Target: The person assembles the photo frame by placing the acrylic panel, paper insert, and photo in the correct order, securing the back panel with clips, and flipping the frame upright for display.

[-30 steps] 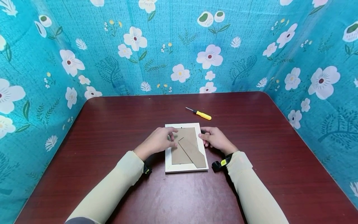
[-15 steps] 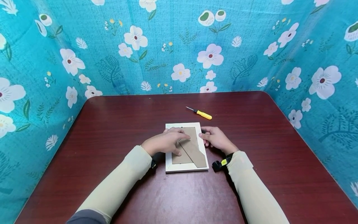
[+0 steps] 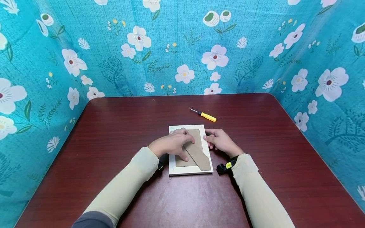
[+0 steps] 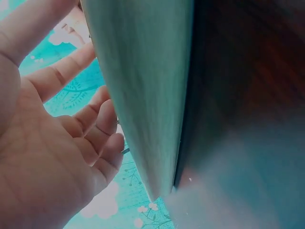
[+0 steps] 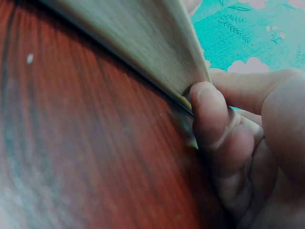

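A white picture frame [image 3: 182, 171] lies face down on the dark red table, its brown backing board [image 3: 196, 134] and slanting easel leg [image 3: 201, 160] facing up. My left hand [image 3: 171, 144] lies over the left part of the back, thumb and forefinger spread apart, fingertips at the board. The left wrist view shows the palm beside the frame's pale side [image 4: 143, 86], with the smaller fingers loosely bent near a small dark tab [image 4: 126, 151]. At the upper right edge, my right hand [image 3: 221, 140] pinches the frame, thumb on top and bent fingers against its side [image 5: 143, 38].
Beyond the frame lies a screwdriver [image 3: 208, 117] with a yellow handle, its tip toward the back left. The table [image 3: 119, 126] reaches back to a blue flowered cloth [image 3: 165, 47] hanging around it. A black camera strap [image 3: 232, 161] circles the right wrist.
My left hand has moved right and farther over the frame's back, its fingers spreading onto the board. The right hand keeps its grip at the edge, and the frame stays in place.
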{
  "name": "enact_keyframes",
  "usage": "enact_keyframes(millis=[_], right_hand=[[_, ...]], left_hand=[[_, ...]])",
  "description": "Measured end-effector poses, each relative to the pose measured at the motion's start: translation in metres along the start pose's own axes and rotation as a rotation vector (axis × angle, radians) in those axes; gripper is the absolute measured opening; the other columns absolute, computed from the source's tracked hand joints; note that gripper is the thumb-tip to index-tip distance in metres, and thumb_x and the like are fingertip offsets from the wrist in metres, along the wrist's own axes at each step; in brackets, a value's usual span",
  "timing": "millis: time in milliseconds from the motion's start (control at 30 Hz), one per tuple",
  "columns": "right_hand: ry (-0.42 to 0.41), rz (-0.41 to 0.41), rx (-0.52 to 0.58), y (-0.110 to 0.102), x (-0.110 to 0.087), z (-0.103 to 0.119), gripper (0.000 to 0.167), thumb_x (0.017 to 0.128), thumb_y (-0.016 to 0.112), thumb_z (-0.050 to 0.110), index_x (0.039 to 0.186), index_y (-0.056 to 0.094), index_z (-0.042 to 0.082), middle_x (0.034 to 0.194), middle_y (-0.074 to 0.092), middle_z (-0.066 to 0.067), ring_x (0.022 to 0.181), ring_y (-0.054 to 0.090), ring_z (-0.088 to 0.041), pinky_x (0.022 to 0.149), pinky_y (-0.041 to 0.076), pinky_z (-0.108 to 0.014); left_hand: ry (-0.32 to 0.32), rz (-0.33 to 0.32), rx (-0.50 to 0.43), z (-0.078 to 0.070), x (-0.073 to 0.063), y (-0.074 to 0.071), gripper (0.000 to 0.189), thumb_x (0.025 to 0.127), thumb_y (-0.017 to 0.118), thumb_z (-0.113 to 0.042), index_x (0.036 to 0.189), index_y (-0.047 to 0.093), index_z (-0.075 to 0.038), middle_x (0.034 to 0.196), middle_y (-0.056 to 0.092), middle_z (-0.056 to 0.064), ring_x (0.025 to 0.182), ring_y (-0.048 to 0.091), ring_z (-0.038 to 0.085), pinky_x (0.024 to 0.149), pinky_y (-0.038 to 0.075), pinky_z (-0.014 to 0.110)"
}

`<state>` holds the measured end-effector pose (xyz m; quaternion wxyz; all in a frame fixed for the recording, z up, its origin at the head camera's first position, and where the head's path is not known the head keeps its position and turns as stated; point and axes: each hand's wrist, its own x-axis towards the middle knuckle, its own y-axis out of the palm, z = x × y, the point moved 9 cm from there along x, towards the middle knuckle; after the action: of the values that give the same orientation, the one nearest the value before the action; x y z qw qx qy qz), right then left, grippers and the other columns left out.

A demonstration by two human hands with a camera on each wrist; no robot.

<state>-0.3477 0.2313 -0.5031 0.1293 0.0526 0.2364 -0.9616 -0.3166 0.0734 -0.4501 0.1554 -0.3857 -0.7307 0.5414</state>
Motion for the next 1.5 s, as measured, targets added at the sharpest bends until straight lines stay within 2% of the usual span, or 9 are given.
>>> enact_keyframes(millis=[200,433,733,1133,1300,1500], right_hand=[[0.004,0.002,-0.004,0.000,0.001,-0.002,0.047,0.096,0.064,0.024,0.137,0.053,0.004,0.064,0.060,-0.007,0.055,0.056,-0.018,0.046,0.042,-0.028],[-0.010,0.003,0.003,0.000,0.001,-0.001,0.047,0.095,0.065,0.024,0.136,0.054,0.003,0.063,0.059,-0.006,0.054,0.056,-0.017,0.046,0.042,-0.028],[-0.014,-0.006,0.000,-0.003,0.000,0.002,0.047,0.095,0.065,0.024,0.136,0.054,0.003,0.064,0.059,-0.006,0.054,0.056,-0.017,0.046,0.042,-0.028],[0.007,0.007,0.012,0.000,-0.004,0.000,0.048,0.095,0.065,0.024,0.137,0.053,0.003,0.065,0.060,-0.009,0.055,0.056,-0.019,0.044,0.042,-0.028],[0.017,0.001,0.017,0.000,-0.006,0.000,0.048,0.095,0.065,0.025,0.137,0.053,0.003,0.065,0.060,-0.008,0.055,0.056,-0.018,0.044,0.042,-0.028],[0.007,0.002,0.031,0.002,-0.006,0.005,0.048,0.095,0.064,0.022,0.136,0.053,0.000,0.064,0.059,-0.007,0.055,0.056,-0.018,0.045,0.043,-0.028]], left_hand=[[-0.003,-0.002,0.002,0.000,0.001,0.002,0.063,0.068,0.089,-0.040,0.123,0.060,-0.027,0.123,0.044,-0.003,0.112,0.042,0.018,0.096,0.035,0.040],[0.020,0.002,-0.013,-0.005,0.003,0.002,0.061,0.069,0.089,-0.037,0.122,0.062,-0.026,0.123,0.048,-0.005,0.121,0.042,0.018,0.105,0.028,0.040],[0.025,-0.004,-0.042,-0.006,0.005,0.000,0.058,0.072,0.088,-0.034,0.124,0.062,-0.025,0.123,0.049,-0.005,0.120,0.042,0.019,0.105,0.029,0.039],[0.050,-0.028,-0.083,0.001,-0.006,0.000,0.059,0.077,0.084,-0.033,0.129,0.060,-0.024,0.131,0.050,-0.003,0.123,0.043,0.018,0.103,0.034,0.039],[0.018,-0.076,-0.113,0.015,-0.010,-0.011,0.059,0.078,0.083,-0.035,0.130,0.060,-0.020,0.128,0.053,0.000,0.120,0.045,0.019,0.101,0.036,0.041],[-0.116,-0.183,-0.148,0.050,-0.014,-0.033,0.053,0.083,0.079,-0.031,0.130,0.061,-0.015,0.124,0.055,0.004,0.114,0.046,0.020,0.097,0.040,0.040]])
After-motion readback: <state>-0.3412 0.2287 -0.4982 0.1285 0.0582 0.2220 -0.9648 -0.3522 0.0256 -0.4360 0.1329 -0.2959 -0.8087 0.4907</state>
